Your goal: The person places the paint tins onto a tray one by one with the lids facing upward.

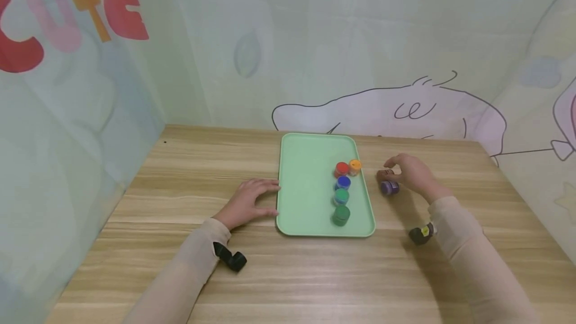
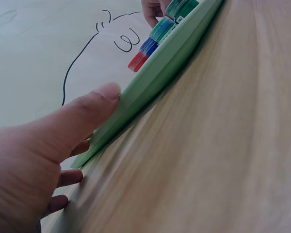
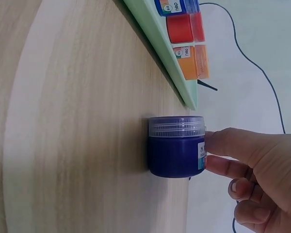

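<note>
At the left edge of the light green tray (image 1: 310, 164), my left hand (image 1: 247, 201) lies with thumb and fingers spread. Its thumb tip (image 2: 109, 92) is at the tray rim in the left wrist view. My right hand (image 1: 414, 174) is right of the tray, thumb and forefinger bent about a brown-topped jar (image 1: 385, 174). Whether they grip it is unclear, since a purple paint jar (image 3: 176, 150) stands in front in the right wrist view. That purple jar lies on its side on the table, just nearer than the brown one.
Along the tray's right side stand several paint jars: red (image 1: 341, 169), orange (image 1: 355, 167), blue (image 1: 343, 183), lighter green (image 1: 341, 196) and dark green (image 1: 341, 215). The wooden table (image 1: 315, 284) meets a printed curtain (image 1: 202, 54) at the back and left.
</note>
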Tool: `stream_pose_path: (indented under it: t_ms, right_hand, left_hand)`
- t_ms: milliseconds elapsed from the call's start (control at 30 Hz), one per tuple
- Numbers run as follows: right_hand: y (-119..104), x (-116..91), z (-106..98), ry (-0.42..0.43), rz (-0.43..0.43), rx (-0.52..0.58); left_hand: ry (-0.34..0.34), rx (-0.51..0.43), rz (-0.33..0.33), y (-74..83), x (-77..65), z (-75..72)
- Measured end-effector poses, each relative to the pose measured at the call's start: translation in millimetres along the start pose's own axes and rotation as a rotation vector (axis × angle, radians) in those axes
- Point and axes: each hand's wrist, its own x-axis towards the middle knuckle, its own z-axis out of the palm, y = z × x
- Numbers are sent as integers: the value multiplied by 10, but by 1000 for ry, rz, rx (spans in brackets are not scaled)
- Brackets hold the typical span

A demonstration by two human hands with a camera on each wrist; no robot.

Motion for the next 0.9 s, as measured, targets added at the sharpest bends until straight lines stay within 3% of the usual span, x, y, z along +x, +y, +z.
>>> stream_pose_path:
  t_ms: [900]
  right_hand:
    - [33, 114, -20, -117, -8, -22]
  left_hand:
    - [-3, 6, 3, 6, -2, -9]
